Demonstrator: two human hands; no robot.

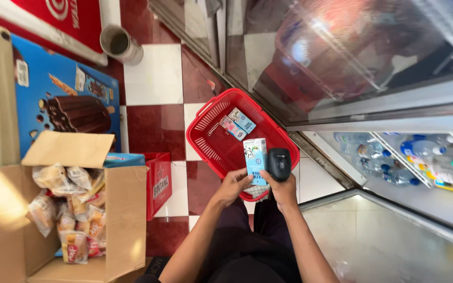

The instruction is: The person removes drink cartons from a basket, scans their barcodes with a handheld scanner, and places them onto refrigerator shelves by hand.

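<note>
My left hand (233,186) holds a small blue and white drink carton (255,157) upright over the near rim of a red plastic shopping basket (209,135). My right hand (284,189) grips a black handheld barcode scanner (279,162), close beside the carton on its right. Two more small cartons (237,123) lie flat inside the basket. The basket stands on a red and white checkered floor, just in front of my legs.
An open cardboard box (124,220) holding several wrapped snack packs stands at the left, beside a red crate (159,183). A blue ice cream freezer (64,99) is behind it. A glass-door cooler (420,157) with bottled drinks is at the right. A cylindrical bin (120,44) stands farther off.
</note>
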